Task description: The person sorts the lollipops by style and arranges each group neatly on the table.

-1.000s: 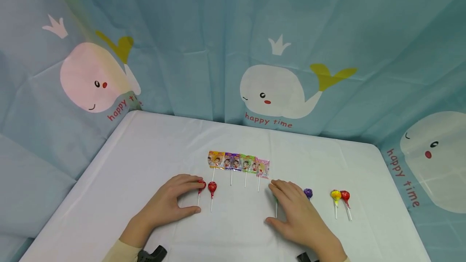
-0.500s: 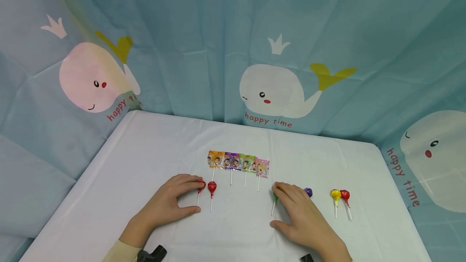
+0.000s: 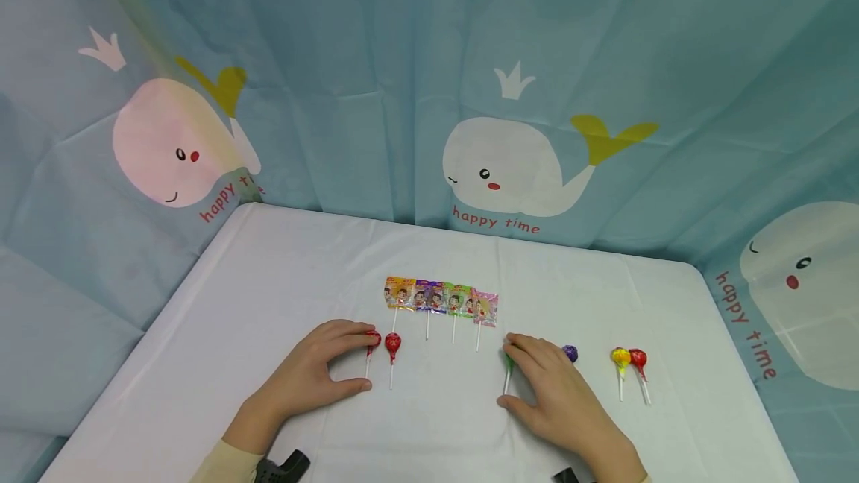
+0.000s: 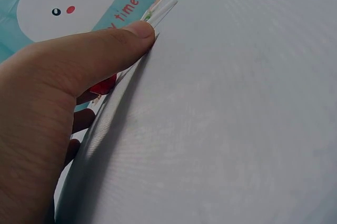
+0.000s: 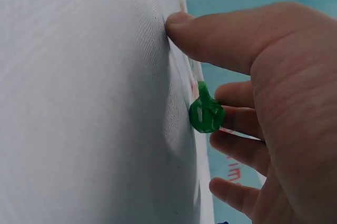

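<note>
1. We had the left hand [image 3: 315, 367] low on the left part of the table, thumb well apart from loosely bent fingers, no grip visible. Its fingertips partly covered the head of a red lollipop [image 3: 374, 340], stick toward us.
2. Left wrist view: we saw red candy half hidden behind the thumb. Whether fingers pressed on it, we couldn't tell.
3. The 2nd red lollipop [image 3: 392, 346] lay just right of that, apart from the hand.
4. We had the right hand [image 3: 550, 397] in a similar pose, thumb spread from the fingers, no pinch. The head of a green lollipop [image 3: 508, 364] sat at its fingertips; right wrist view showed candy against them. Thumb tip was by the stick's lower end; contact there, we couldn't tell.
5. The purple lollipop [image 3: 570, 353] lay just beyond the right hand; we saw only its head.
6. Farther right: a yellow lollipop [image 3: 620, 358] and the far-right red lollipop [image 3: 638, 360], heads side by side, sticks fanned apart.
7. Beyond the hands we had 4 flat packets in a row, left to right: orange packet [image 3: 400, 294], purple packet [image 3: 430, 295], green packet [image 3: 459, 300], pink packet [image 3: 486, 308], all sticks toward us.
8. White cloth [image 3: 295, 259] covered the table; a blue whale curtain [image 3: 322, 95] hung behind.
</note>
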The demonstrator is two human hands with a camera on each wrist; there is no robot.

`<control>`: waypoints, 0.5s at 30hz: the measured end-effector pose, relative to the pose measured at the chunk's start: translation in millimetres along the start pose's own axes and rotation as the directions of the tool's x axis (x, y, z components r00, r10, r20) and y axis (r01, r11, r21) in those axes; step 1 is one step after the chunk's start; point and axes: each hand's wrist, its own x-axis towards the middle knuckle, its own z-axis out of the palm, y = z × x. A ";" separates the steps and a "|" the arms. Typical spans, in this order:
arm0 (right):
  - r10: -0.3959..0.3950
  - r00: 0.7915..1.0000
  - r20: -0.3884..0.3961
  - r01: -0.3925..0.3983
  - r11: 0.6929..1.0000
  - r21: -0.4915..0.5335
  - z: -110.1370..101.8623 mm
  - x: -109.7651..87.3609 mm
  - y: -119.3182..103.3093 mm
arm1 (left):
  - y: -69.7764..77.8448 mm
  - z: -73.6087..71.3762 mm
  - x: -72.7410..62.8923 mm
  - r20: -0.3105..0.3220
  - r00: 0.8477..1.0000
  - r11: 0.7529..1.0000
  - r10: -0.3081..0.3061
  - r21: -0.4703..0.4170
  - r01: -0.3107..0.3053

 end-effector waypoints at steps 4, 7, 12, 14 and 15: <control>-0.008 0.999 -0.040 0.008 1.000 0.006 1.9 0.1 2.2 | -0.9 0.5 0.4 0.005 1.000 1.000 -0.007 -0.006 0.007; 0.006 0.999 -0.052 -0.006 1.000 0.010 2.9 0.0 3.6 | -0.8 0.7 0.4 0.007 1.000 1.000 -0.011 -0.007 0.011; 0.028 0.998 -0.053 -0.026 0.999 0.021 4.0 -0.8 5.3 | 0.7 0.5 0.6 0.016 1.000 1.000 -0.026 -0.002 0.026; 0.038 0.998 -0.043 -0.036 0.999 0.028 3.6 -0.6 5.5 | 1.2 0.0 0.7 0.024 0.999 0.999 -0.037 -0.006 0.037; 0.042 0.998 -0.038 -0.040 0.999 0.030 3.3 -0.4 5.5 | 1.4 -0.1 0.8 0.024 0.999 0.999 -0.036 -0.007 0.036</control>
